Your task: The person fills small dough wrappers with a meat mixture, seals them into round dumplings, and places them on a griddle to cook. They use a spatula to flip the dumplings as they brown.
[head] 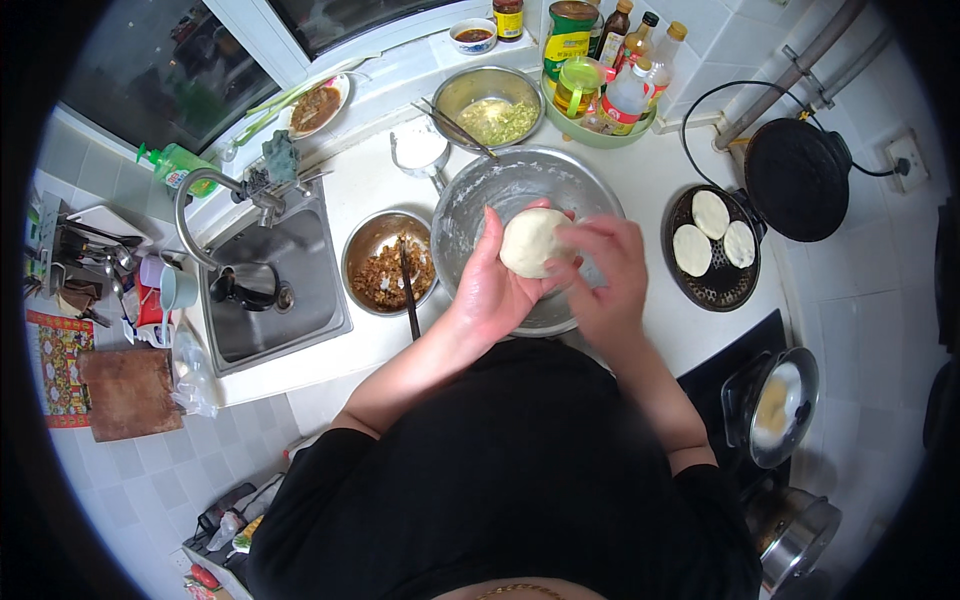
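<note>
A smooth, pale round of dough (531, 241) rests in my left hand (487, 289), whose thumb and fingers curl about its edge. My right hand (611, 277) is blurred at the right side of the dough, its fingers bent and apart; some fingertips overlap the dough's edge. Both hands are above a wide metal basin (480, 180) with floury smears on its wall. Left of it stands a metal bowl (352, 262) of brown chopped filling (379, 277), with dark chopsticks (409, 292) leaning in it.
An open electric griddle (712, 281) at the right bears three pale flatbreads (710, 214). Behind the basin are a scoop of flour (418, 148), a bowl with green bits (499, 124) and a tray of bottles (600, 135). A sink (315, 300) lies left; a lidded pan (784, 409) sits on the stove.
</note>
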`<state>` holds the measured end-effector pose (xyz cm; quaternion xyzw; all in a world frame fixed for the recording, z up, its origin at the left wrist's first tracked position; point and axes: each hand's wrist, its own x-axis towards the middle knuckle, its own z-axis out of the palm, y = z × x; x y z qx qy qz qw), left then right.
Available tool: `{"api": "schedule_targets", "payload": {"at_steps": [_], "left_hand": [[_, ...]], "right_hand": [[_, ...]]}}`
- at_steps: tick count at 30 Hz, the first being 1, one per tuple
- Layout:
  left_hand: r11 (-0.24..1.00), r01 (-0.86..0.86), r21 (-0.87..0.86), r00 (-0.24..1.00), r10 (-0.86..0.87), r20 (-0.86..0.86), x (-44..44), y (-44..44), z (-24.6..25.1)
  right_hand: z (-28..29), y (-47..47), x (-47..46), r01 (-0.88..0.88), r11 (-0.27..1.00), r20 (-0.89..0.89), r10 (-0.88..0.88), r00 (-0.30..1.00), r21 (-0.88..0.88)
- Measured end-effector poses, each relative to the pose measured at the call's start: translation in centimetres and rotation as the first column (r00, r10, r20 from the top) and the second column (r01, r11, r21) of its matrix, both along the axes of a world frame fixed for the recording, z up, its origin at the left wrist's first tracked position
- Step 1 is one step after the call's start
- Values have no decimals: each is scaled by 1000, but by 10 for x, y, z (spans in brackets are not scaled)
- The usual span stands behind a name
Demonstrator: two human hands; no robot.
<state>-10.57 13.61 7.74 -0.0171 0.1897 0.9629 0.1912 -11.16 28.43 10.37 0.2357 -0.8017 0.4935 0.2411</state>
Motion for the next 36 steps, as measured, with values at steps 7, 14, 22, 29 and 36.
{"api": "schedule_targets", "payload": {"at_steps": [7, 14, 22, 29, 36], "left_hand": [[998, -38, -50, 999, 38, 2, 5, 6, 4], [998, -15, -54, 999, 16, 30, 7, 8, 3], [999, 21, -26, 999, -20, 44, 7, 10, -3], [1000, -11, 0, 995, 11, 103, 6, 9, 2], [988, 128, 84, 992, -126, -27, 9, 0, 7]], "right_hand": [[-13, -13, -2, 28, 1000, -106, -26, 994, 14], [-20, -10, -3, 50, 998, -1, -50, 999, -48], [-24, -10, -2, 42, 777, 540, 396, 743, -628], [-27, 2, -9, -164, 771, 383, 474, 793, -615], [-24, 16, -7, -154, 929, 320, 266, 910, -336]]}}
